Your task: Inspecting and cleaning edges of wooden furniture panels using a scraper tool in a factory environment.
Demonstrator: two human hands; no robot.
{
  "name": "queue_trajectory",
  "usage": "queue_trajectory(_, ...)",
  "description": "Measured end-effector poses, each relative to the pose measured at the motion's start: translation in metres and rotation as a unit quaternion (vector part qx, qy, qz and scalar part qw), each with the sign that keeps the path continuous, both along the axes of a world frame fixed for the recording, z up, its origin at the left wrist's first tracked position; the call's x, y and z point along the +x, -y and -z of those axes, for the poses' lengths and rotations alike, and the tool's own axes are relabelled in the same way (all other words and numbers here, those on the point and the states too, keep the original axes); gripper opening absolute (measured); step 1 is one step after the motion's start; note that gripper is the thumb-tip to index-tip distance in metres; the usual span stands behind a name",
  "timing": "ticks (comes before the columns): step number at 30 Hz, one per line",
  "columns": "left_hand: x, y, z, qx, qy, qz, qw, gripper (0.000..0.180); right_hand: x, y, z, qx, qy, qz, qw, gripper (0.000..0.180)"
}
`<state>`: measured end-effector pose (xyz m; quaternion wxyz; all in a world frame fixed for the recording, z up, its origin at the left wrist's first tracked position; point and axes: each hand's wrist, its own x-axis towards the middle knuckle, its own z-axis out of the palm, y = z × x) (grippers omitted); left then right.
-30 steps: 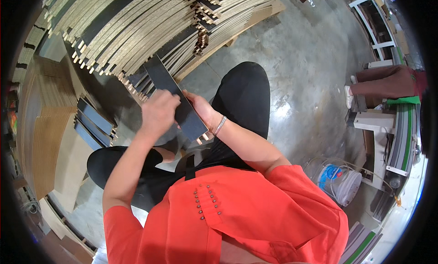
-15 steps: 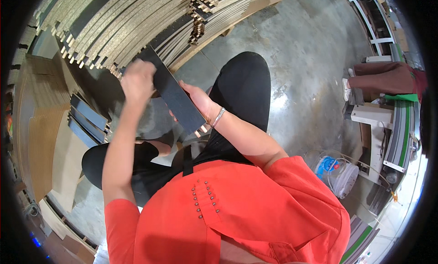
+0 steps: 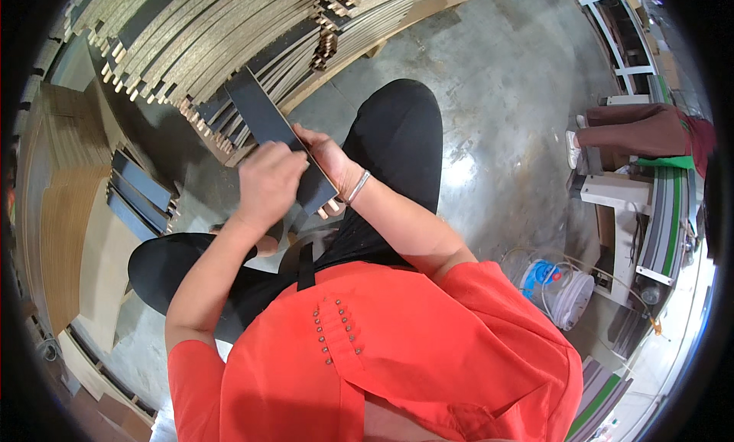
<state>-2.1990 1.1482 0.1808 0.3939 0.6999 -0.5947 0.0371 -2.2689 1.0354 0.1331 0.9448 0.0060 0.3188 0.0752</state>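
Note:
A long, narrow dark board [image 3: 256,102] lies aslant in front of me, with pale wooden dowels [image 3: 330,209] sticking out of its near end. My right hand [image 3: 330,163], a bracelet at its wrist, grips the board by its right edge, thumb on top. Over the board's near half is my left hand [image 3: 271,180], its fingers curled in and a little blurred. Whatever those fingers pinch, if anything, is hidden. Beyond the board, a large stack of boards [image 3: 229,40] with dowelled ends fills the upper left.
Several blue-grey boards [image 3: 138,197] lie at the left beside brown sheet panels [image 3: 73,243]. A clear bucket [image 3: 562,293] with a hose stands at the right. Another person's legs [image 3: 634,128] show at the far right, near a white-framed machine [image 3: 623,193].
My left hand has moved down along the board toward its near end. The board has shifted slightly, with my right hand still holding it.

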Motion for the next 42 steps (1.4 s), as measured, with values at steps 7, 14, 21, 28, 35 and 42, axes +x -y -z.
queue_trajectory(7,0.114,0.029,0.049,0.035,0.105,-0.256,0.960,0.010,-0.012,0.001,-0.002,-0.126,0.098,-0.092,0.983,0.053)
queue_trajectory(14,0.094,0.034,0.042,0.061,0.146,-0.196,0.968,0.008,-0.015,0.007,0.008,-0.162,0.115,-0.121,0.973,0.053)
queue_trajectory(21,0.110,0.002,0.045,0.039,0.076,-0.320,0.944,0.009,-0.036,-0.001,-0.016,-0.255,0.096,-0.078,0.959,0.050)
queue_trajectory(28,0.021,-0.022,0.006,-0.006,0.022,-0.142,0.990,0.010,-0.028,-0.020,-0.015,-0.691,0.028,-0.064,0.719,0.091)
queue_trajectory(35,0.023,-0.018,0.007,0.021,0.053,-0.151,0.987,0.007,-0.015,-0.015,-0.019,-0.571,0.075,-0.114,0.809,0.053)
queue_trajectory(42,0.130,-0.001,0.044,0.093,0.147,-0.298,0.939,0.008,-0.010,-0.012,-0.023,-0.265,0.100,-0.089,0.955,0.053)
